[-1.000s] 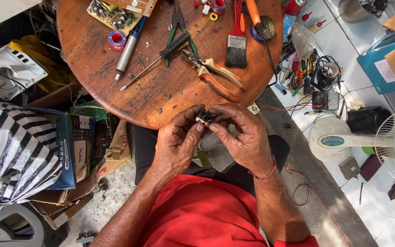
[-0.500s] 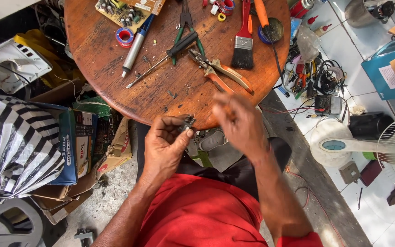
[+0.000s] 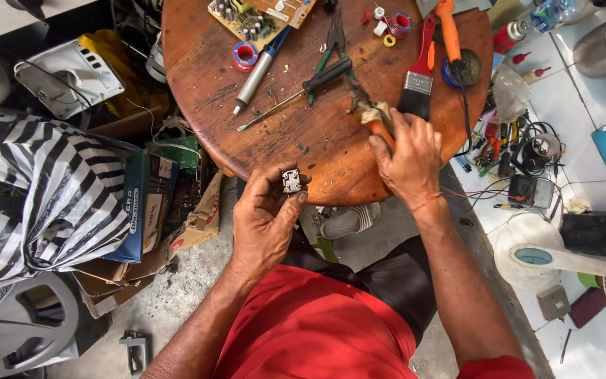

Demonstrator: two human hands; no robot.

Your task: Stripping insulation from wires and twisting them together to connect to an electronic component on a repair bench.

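My left hand [image 3: 266, 217] pinches the small grey square part [image 3: 290, 180], my right hand [image 3: 405, 151] grips orange-handled pliers [image 3: 376, 121]; a loose pinch could drop it.

The right hand [image 3: 405, 158] has left the small part [image 3: 290, 180] and now grips the pliers [image 3: 373, 116].

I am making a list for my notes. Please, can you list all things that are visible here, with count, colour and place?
round table: one, brown wood, top centre
small part: one, grey, in left hand
pliers: one, orange handles, under right hand
paintbrush: one, red handle, table right
screwdriver: one, black handle, table centre
circuit board: one, green, table top
tape roll: one, blue-red, table left
fan: one, white, floor right
left hand: holds part
right hand: on pliers
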